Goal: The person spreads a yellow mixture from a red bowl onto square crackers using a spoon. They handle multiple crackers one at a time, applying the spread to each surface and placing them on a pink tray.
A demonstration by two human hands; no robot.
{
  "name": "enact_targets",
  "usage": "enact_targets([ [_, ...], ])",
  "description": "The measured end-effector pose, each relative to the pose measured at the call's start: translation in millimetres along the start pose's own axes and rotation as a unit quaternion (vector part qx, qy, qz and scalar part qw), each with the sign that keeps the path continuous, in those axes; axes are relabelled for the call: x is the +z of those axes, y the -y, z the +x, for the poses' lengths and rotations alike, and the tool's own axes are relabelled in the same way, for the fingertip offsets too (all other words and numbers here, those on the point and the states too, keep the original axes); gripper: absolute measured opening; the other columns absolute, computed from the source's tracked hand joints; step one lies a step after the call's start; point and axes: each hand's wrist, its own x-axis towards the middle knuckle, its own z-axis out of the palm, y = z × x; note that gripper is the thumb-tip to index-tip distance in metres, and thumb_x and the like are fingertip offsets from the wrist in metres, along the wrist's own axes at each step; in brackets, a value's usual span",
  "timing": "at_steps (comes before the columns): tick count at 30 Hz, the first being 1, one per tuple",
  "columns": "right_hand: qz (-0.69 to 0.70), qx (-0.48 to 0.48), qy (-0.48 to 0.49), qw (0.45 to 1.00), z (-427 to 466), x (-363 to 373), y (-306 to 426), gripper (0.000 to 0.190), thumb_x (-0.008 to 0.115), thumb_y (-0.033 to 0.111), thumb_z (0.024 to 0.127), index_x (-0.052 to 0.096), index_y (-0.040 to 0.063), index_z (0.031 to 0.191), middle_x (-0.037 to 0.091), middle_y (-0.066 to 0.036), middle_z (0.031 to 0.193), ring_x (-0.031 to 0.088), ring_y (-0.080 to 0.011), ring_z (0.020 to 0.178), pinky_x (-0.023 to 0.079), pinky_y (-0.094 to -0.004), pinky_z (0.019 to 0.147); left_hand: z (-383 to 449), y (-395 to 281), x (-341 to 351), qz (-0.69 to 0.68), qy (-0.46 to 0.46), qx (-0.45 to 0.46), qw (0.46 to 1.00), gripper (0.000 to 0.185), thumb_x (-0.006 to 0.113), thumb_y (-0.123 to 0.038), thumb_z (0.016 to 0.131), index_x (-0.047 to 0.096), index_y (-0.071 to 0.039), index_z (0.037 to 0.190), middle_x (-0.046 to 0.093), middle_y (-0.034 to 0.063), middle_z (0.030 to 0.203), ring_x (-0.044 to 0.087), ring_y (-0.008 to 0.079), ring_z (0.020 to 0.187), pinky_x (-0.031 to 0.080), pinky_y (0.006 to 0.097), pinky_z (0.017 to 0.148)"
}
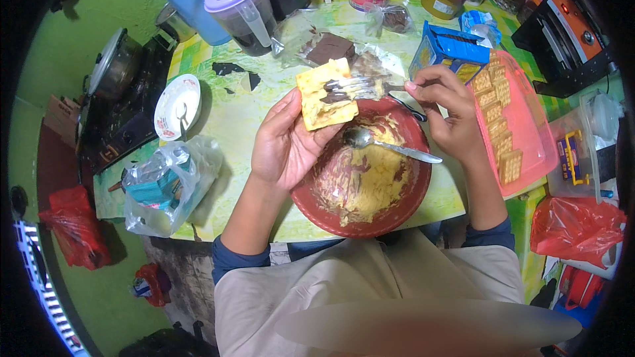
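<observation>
My left hand [287,141] holds up a square cracker [322,114] coated with yellow paste, above the far left of a red bowl [421,178]. Between the fingers and thumb of my right hand [449,114] is the handle of a metal fork [354,88]. Its paste-smeared tines lie against the upper face of the cracker. Yellow paste [372,188] coats the inside of the bowl. A metal spoon [397,150] lies over the bowl, its handle end crossing the right rim.
Right of the bowl is a pink tray [533,148] with several crackers [496,114] and a blue box [446,52] behind. A dark brown block [330,48] lies at the back. Leftward are a white bowl [191,90], a plastic bag [171,188] and a stove [134,129].
</observation>
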Motion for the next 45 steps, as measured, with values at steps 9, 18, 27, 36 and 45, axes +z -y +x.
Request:
enact_targets([
  [9, 0.005, 0.007, -0.004, 1.0, 1, -6, -5, 0.03, 0.058, -0.015, 0.079, 0.071, 0.0, 0.101, 0.063, -0.012, 0.097, 0.063, -0.0211, 0.089, 0.05, -0.0286, 0.078, 1, -7, -6, 0.035, -0.01, -0.014, 0.999, 0.047, 0.032, -0.014, 0.106, 0.026, 0.01, 0.145, 0.043, 0.0283, 0.143, 0.053, 0.0373, 0.127, 0.052, 0.0439, 0.105],
  [18, 0.029, 0.032, -0.008, 0.999, -1, 10, 0, 0.025, 0.059, -0.014, 0.078, 0.07, -0.001, 0.097, 0.062, -0.011, 0.097, 0.062, -0.0202, 0.09, 0.049, -0.0286, 0.076, 0, -6, -2, 0.062, -0.022, -0.022, 0.998, 0.046, 0.037, -0.014, 0.105, 0.029, 0.01, 0.143, 0.046, 0.0282, 0.14, 0.054, 0.0365, 0.126, 0.052, 0.0431, 0.104],
  [27, -0.012, -0.003, 0.007, 1.0, -1, 0, -5, 0.033, 0.051, -0.021, 0.073, 0.069, -0.004, 0.095, 0.061, -0.011, 0.1, 0.061, -0.0162, 0.09, 0.048, -0.0238, 0.068, 0, -3, -7, 0.071, -0.017, -0.017, 0.997, 0.048, 0.039, -0.014, 0.104, 0.029, 0.011, 0.144, 0.047, 0.0281, 0.139, 0.055, 0.0371, 0.125, 0.053, 0.0434, 0.103],
  [36, 0.002, -0.01, -0.042, 0.999, 0, -14, -10, 0.03, 0.054, -0.022, 0.077, 0.069, -0.004, 0.095, 0.061, -0.011, 0.099, 0.059, -0.017, 0.09, 0.049, -0.0247, 0.073, 3, -13, -10, -0.045, 0.071, -0.013, 0.996, 0.046, 0.033, -0.013, 0.106, 0.027, 0.013, 0.143, 0.046, 0.0308, 0.138, 0.05, 0.0413, 0.129, 0.057, 0.043, 0.098],
  [45, 0.051, 0.073, -0.011, 0.996, -5, -2, 4, 0.019, 0.058, -0.005, 0.089, 0.068, -0.001, 0.104, 0.064, -0.009, 0.093, 0.06, -0.0154, 0.084, 0.048, -0.0262, 0.074, 2, -5, 3, 0.153, -0.095, 0.063, 0.982, 0.044, 0.033, -0.018, 0.107, 0.03, 0.006, 0.144, 0.042, 0.0257, 0.145, 0.046, 0.0357, 0.134, 0.046, 0.0466, 0.109],
])
